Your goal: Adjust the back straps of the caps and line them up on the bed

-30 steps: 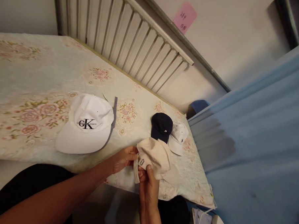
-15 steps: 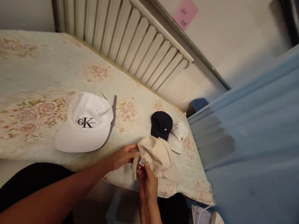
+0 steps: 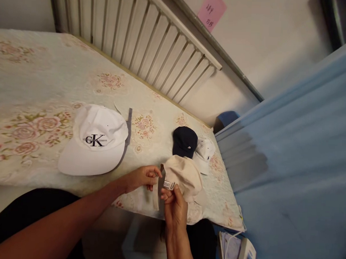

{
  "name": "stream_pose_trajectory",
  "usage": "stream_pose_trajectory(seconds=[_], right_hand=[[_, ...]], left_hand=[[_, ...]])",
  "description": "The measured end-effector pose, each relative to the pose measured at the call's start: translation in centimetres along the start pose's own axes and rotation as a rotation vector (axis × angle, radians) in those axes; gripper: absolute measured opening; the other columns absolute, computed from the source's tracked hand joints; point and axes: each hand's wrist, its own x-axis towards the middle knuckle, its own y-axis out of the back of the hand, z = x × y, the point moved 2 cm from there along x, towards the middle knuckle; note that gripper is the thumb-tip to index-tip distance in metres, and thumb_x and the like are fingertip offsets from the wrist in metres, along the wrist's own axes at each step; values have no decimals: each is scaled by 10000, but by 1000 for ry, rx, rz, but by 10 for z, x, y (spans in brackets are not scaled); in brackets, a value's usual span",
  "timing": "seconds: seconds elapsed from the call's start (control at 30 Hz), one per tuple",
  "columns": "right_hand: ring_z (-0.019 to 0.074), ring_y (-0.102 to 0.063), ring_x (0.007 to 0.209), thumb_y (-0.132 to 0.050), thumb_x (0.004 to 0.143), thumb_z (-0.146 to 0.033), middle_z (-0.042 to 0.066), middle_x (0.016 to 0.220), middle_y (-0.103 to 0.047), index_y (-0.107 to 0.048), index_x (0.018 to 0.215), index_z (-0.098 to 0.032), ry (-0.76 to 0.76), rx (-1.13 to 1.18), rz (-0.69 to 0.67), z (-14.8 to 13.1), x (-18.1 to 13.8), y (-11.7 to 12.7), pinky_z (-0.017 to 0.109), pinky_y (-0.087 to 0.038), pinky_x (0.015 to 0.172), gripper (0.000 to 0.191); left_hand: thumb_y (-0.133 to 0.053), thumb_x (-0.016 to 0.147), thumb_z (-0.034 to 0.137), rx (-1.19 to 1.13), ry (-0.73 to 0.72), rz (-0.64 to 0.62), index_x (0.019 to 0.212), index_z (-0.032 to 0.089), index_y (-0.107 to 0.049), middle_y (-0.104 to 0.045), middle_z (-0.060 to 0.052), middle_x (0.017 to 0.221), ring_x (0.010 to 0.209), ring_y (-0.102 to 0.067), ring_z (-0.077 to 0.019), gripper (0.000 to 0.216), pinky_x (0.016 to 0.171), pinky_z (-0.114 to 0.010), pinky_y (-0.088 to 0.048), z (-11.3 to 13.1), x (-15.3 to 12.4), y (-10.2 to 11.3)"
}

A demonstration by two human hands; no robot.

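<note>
Beige cloth strap [image 3: 156, 196]: farther from the silver metal buckle [image 3: 168, 185] than before.
Left hand [image 3: 144, 177]: fingers pinch the strap.
Right hand [image 3: 175, 208]: fingers closed beside the buckle.
Beige cloth cap [image 3: 185, 176]: over the floral-covered tabletop [image 3: 72, 75].

1. Place: looks like a room in a home; which room, cannot tell.
2. Worktop [image 3: 58, 69] dressed in a rose-patterned cover [image 3: 147, 92].
3. Ribbed radiator [image 3: 134, 34] along the wall [image 3: 268, 46] behind it.
4. Blue curtain [image 3: 301, 150] hanging at the right.
5. Handwritten pink paper slip [image 3: 212, 11] on the wall.
</note>
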Motion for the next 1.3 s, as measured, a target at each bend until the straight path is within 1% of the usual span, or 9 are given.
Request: stream_pose_trajectory(seconds=[0.13, 0.27, 0.47, 0.63, 0.73, 0.9, 1.17, 1.23, 1.3], right_hand=[[143, -656, 503, -833, 589, -311, 55, 635, -723, -656, 726, -119, 12, 9, 8, -5, -1, -1, 199, -478, 435, 294], [154, -666, 519, -829, 597, -313, 49, 614, -711, -652, 726, -110, 11, 8, 11, -7, -2, 3, 201, -476, 434, 298], [157, -663, 618, -786, 655, -295, 46, 706, -721, -675, 761, -119, 68, 50, -47, -14, -8, 3, 315, -566, 658, 234], [160, -653, 623, -784, 646, -270, 48, 732, -718, -690, 772, -104, 28, 51, -29, -22, -15, 8, 262, -535, 518, 228], [157, -654, 620, -772, 659, -262, 55, 731, -717, -695, 756, -96, -1, 53, -50, -26, -19, 11, 249, -533, 509, 207], [169, -669, 661, -757, 663, -216, 66, 784, -727, -703, 781, -107, 50, 74, -198, -36, -24, 12, 249, -531, 536, 170], [187, -674, 764, -799, 587, -137, 76, 882, -734, -691, 920, -127, 68, 55, -315, -48, -31, 21, 300, -542, 681, 350], [181, -669, 751, -801, 596, -147, 64, 871, -731, -682, 927, -132, 73, 69, -298, -49, -31, 22, 292, -536, 651, 352], [161, -653, 682, -790, 630, -182, 41, 792, -720, -676, 875, -132, 83, 92, -224, -50, -28, 24, 272, -521, 587, 276]], left_hand=[[-687, 709, 238, -13, -4, 29, 934, 169, -562, -538, 61, 631, 569, -541, -102, 267, 579, -245, -412, 1, -3, -1], [-670, 705, 194, -79, -23, 129, 892, 182, -523, -517, 77, 606, 527, -510, -81, 239, 540, -220, -366, 0, -13, -8], [-676, 732, 224, -196, -69, 293, 918, 188, -496, -515, 79, 639, 535, -495, -60, 261, 551, -207, -361, 3, -20, -35], [-700, 723, 266, -229, -111, 351, 954, 192, -483, -549, 72, 642, 556, -518, -73, 325, 580, -219, -384, -4, -20, -61], [-707, 705, 271, -195, -117, 406, 953, 193, -466, -550, 77, 610, 534, -519, -83, 355, 570, -227, -385, -9, -18, -75], [-693, 722, 290, -104, -154, 507, 951, 193, -439, -541, 88, 583, 504, -504, -79, 355, 549, -224, -378, -9, -11, -92], [-699, 683, 338, 34, -169, 604, 906, 203, -435, -494, 105, 532, 459, -481, -87, 371, 490, -216, -357, -5, 2, -111], [-697, 676, 343, 60, -177, 607, 871, 209, -436, -444, 118, 520, 445, -451, -80, 352, 486, -216, -362, -4, 4, -117], [-695, 677, 336, 115, -186, 598, 860, 210, -449, -399, 122, 527, 457, -443, -79, 331, 491, -215, -371, -3, 5, -122]])
